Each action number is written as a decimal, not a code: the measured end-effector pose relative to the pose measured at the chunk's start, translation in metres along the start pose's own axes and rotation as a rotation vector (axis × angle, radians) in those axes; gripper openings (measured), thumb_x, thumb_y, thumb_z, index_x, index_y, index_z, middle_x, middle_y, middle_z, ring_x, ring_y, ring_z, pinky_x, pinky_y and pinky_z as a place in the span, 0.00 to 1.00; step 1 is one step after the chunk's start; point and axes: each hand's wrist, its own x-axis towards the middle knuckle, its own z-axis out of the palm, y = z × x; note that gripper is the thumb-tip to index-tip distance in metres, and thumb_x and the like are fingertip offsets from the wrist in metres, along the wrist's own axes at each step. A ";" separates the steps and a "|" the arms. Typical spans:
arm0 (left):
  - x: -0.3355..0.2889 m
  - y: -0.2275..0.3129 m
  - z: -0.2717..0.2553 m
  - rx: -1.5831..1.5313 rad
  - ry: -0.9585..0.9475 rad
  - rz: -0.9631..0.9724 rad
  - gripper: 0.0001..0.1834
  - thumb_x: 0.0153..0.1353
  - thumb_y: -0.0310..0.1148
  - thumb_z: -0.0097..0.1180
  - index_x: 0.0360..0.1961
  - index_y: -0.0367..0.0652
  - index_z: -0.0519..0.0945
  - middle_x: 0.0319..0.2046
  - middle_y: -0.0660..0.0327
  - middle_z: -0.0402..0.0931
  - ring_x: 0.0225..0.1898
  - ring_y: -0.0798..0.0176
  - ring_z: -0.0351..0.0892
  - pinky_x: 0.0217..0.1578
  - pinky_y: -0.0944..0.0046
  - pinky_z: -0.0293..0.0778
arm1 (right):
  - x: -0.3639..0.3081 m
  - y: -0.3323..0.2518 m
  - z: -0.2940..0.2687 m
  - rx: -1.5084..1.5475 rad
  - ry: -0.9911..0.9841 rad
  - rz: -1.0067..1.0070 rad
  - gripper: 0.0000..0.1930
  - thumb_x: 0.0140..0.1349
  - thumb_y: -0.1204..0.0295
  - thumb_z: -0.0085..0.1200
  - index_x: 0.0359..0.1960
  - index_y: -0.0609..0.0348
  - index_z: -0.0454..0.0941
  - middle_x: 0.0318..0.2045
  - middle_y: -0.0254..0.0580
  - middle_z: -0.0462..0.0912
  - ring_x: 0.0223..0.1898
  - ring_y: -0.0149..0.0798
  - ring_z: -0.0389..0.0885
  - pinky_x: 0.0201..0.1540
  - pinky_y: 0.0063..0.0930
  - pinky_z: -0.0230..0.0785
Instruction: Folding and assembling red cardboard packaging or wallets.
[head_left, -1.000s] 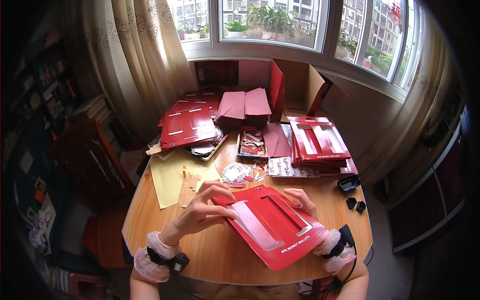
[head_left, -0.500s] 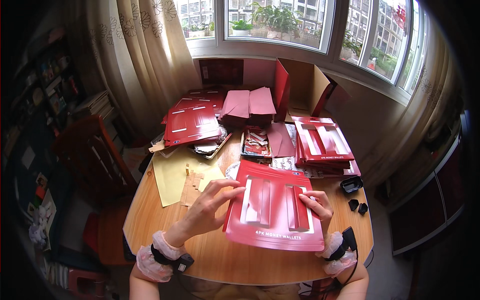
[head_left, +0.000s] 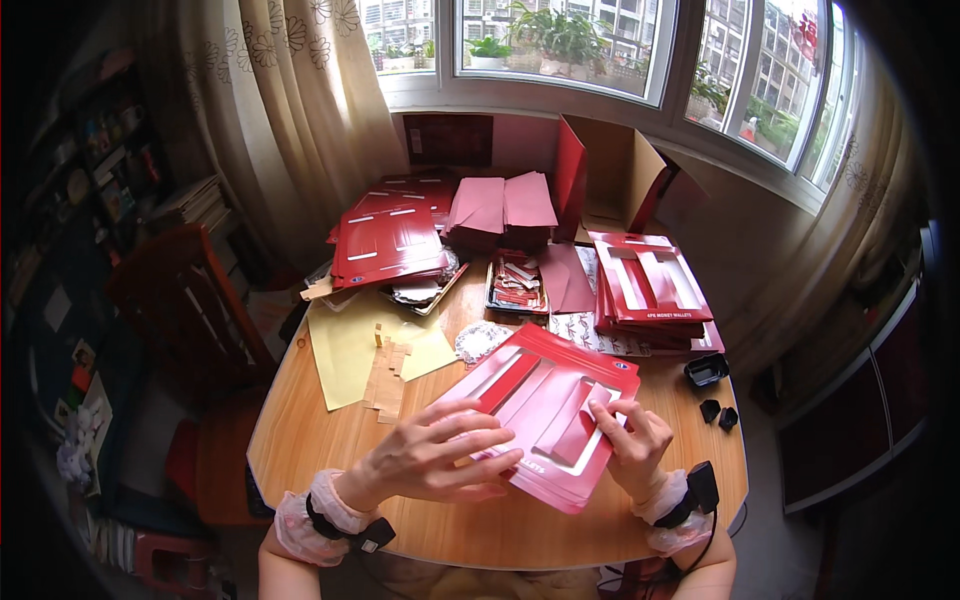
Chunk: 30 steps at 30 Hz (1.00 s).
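1. From my end I see the right hand [head_left: 640, 440] pinching the right edge of the red card [head_left: 530, 410], thumb on its face beside a cut-out window.
2. The left hand [head_left: 435, 455] has its fingers loosely spread over the card's near left side; I cannot tell how firmly they touch.
3. The card is between the two hands, tilted, held above the desk [head_left: 310, 450].
4. Just beyond the card I make out a white doily [head_left: 480, 340].
5. Ahead of the left hand, a yellow sheet [head_left: 335, 360] lies flat, with brown strips [head_left: 383, 385] at its near edge.
6. To the right of the right hand I have a black tray [head_left: 706, 370] and, just nearer, two black pieces [head_left: 729, 418].
7. Farther ahead, between the hands, sits a box of scraps [head_left: 516, 285].
8. Beyond the left hand I see a red pile [head_left: 385, 245]; beyond the right, a card stack [head_left: 655, 285].
9. Farthest out are pink sheets [head_left: 475, 205] and an open carton [head_left: 615, 180].
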 end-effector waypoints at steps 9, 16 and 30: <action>-0.009 -0.019 0.005 -0.035 0.062 -0.036 0.18 0.52 0.29 0.63 0.45 0.58 0.88 0.43 0.70 0.83 0.46 0.64 0.81 0.55 0.58 0.75 | -0.002 -0.011 0.000 0.177 -0.149 -0.077 0.29 0.39 0.78 0.63 0.50 0.50 0.85 0.26 0.29 0.78 0.22 0.32 0.76 0.22 0.25 0.67; -0.015 -0.023 0.007 -0.004 0.174 -0.161 0.21 0.44 0.30 0.68 0.40 0.70 0.89 0.47 0.76 0.81 0.51 0.67 0.74 0.65 0.51 0.65 | 0.000 -0.021 0.004 0.648 -0.275 0.076 0.21 0.33 0.76 0.69 0.34 0.52 0.78 0.29 0.32 0.77 0.34 0.41 0.77 0.41 0.34 0.67; -0.037 -0.014 0.049 -0.696 0.457 -0.532 0.31 0.49 0.26 0.76 0.51 0.42 0.71 0.34 0.61 0.72 0.27 0.70 0.74 0.27 0.72 0.74 | -0.011 -0.034 -0.014 0.373 -0.111 -0.119 0.11 0.39 0.77 0.60 0.26 0.56 0.71 0.22 0.38 0.66 0.23 0.39 0.71 0.23 0.31 0.62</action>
